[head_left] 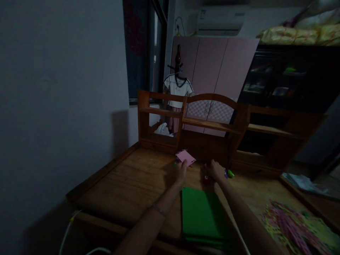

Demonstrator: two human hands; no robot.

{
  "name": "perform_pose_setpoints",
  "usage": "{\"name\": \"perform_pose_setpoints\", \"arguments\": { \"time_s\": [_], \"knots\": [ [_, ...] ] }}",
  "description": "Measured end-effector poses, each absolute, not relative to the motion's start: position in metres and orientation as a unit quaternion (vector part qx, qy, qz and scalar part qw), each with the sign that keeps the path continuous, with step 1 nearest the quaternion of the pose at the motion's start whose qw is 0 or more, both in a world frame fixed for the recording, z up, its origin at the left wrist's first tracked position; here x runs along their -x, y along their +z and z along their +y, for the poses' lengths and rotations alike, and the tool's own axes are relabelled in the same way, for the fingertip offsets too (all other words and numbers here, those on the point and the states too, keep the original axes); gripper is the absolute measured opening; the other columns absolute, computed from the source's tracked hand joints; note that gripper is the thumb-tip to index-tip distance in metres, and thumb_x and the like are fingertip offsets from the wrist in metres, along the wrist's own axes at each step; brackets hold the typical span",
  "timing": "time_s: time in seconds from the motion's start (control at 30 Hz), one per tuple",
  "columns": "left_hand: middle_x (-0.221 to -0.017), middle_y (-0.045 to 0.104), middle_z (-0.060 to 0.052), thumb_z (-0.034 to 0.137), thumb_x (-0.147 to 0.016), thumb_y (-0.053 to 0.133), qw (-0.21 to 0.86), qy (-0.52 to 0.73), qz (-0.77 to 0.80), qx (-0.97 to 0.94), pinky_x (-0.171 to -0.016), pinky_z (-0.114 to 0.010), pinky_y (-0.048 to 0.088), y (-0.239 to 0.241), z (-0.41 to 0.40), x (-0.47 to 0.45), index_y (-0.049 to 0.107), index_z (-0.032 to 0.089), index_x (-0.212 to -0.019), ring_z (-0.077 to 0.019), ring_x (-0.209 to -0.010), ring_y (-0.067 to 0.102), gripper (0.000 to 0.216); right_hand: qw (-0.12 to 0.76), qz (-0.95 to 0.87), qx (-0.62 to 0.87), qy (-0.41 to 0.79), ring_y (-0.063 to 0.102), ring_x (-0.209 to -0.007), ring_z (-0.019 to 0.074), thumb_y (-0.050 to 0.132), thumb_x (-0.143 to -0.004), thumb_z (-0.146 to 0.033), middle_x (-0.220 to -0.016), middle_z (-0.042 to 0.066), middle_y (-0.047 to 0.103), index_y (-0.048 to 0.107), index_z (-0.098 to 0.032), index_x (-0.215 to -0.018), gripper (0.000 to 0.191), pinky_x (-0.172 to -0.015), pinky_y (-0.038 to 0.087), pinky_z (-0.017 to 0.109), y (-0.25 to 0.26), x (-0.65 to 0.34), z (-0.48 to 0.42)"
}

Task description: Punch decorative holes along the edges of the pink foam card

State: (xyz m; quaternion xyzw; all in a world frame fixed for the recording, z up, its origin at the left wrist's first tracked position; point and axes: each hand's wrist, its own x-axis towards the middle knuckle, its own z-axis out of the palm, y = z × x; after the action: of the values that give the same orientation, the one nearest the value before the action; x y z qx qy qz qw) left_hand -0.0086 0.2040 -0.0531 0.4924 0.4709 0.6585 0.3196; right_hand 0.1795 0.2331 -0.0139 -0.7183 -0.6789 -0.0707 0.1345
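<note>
My left hand pinches a small pink sheet by its near edge and holds it above the wooden tabletop. Small notches or holes show along the sheet's right side. My right hand is closed, its fingers curled down over something dark that I cannot make out. Just below those fingers stands a small red object with a pale spot. Beside the right hand lies a small bright green and purple object. A stack of green sheets lies between my forearms.
A pile of pink and yellow cut strips covers the right of the tabletop. A wooden shelf unit rises along the far edge. The wall borders the left side. A white cable hangs at the near left.
</note>
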Motion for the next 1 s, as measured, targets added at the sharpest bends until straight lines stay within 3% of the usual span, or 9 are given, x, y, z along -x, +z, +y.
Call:
{"name": "perform_pose_setpoints", "arguments": {
  "time_s": [0.17,0.27,0.4,0.5,0.7,0.8,1.0],
  "knots": [
    [-0.083,0.069,-0.009,0.044,-0.086,0.039,0.378,0.653,0.459,-0.468,-0.069,-0.029,0.046,-0.056,0.203,0.003,0.063,0.014,-0.068,-0.0189,-0.075,0.061,0.043,0.147,-0.682,0.713,-0.068,0.058,-0.101,0.0298,0.051,-0.089,-0.031,-0.104,0.022,0.06,0.058,-0.008,-0.097,0.026,-0.077,0.043,0.032,-0.021,-0.171,0.252],
    [-0.08,0.069,-0.008,0.045,-0.083,0.047,0.431,0.614,0.459,-0.476,-0.061,-0.027,0.045,-0.056,0.202,0.001,0.065,0.014,-0.075,-0.0171,-0.068,0.06,0.036,0.205,-0.679,0.704,-0.04,0.06,-0.094,0.029,0.049,-0.09,-0.038,-0.095,0.019,0.062,0.059,-0.01,-0.093,0.03,-0.075,0.044,0.032,-0.01,-0.178,0.255],
    [-0.082,0.068,-0.009,0.046,-0.076,0.058,0.452,0.597,0.442,-0.494,-0.058,-0.025,0.044,-0.05,0.199,-0.004,0.066,0.014,-0.078,-0.0173,-0.069,0.061,0.034,0.459,-0.652,0.564,0.218,0.063,-0.074,0.0228,0.058,-0.08,-0.054,-0.088,0.011,0.066,0.059,-0.015,-0.097,0.042,-0.063,0.047,0.03,0.001,-0.188,0.228],
    [-0.081,0.068,-0.01,0.051,-0.074,0.059,0.447,0.599,0.43,-0.505,-0.06,-0.026,0.044,-0.044,0.194,-0.009,0.066,0.013,-0.073,-0.0179,-0.07,0.061,0.039,0.552,-0.577,0.454,0.396,0.063,-0.07,0.0191,0.071,-0.069,-0.052,-0.091,0.007,0.066,0.061,-0.019,-0.102,0.048,-0.057,0.047,0.027,-0.006,-0.191,0.193],
    [-0.066,0.063,-0.006,0.058,-0.082,0.045,0.389,0.599,0.433,-0.55,-0.066,-0.028,0.043,-0.043,0.186,-0.013,0.061,0.013,-0.061,-0.0165,-0.066,0.057,0.052,0.589,-0.438,0.359,0.577,0.061,-0.068,0.0152,0.081,-0.059,-0.044,-0.084,0.005,0.066,0.066,-0.018,-0.087,0.041,-0.058,0.047,0.024,-0.022,-0.179,0.162],
    [-0.062,0.06,-0.004,0.058,-0.085,0.041,0.351,0.583,0.448,-0.58,-0.065,-0.027,0.041,-0.046,0.186,-0.013,0.059,0.014,-0.062,-0.0157,-0.064,0.054,0.053,0.574,-0.429,0.337,0.611,0.058,-0.062,0.0125,0.083,-0.056,-0.043,-0.075,0.003,0.063,0.066,-0.017,-0.083,0.041,-0.057,0.047,0.023,-0.025,-0.173,0.163],
    [-0.058,0.056,-0.002,0.057,-0.086,0.042,0.326,0.548,0.455,-0.621,-0.057,-0.026,0.037,-0.039,0.178,-0.014,0.058,0.015,-0.062,-0.0145,-0.057,0.048,0.051,0.555,-0.432,0.296,0.647,0.057,-0.066,0.0137,0.078,-0.062,-0.045,-0.083,0.003,0.062,0.065,-0.02,-0.089,0.039,-0.055,0.046,0.023,-0.029,-0.177,0.167]
  ]
}}
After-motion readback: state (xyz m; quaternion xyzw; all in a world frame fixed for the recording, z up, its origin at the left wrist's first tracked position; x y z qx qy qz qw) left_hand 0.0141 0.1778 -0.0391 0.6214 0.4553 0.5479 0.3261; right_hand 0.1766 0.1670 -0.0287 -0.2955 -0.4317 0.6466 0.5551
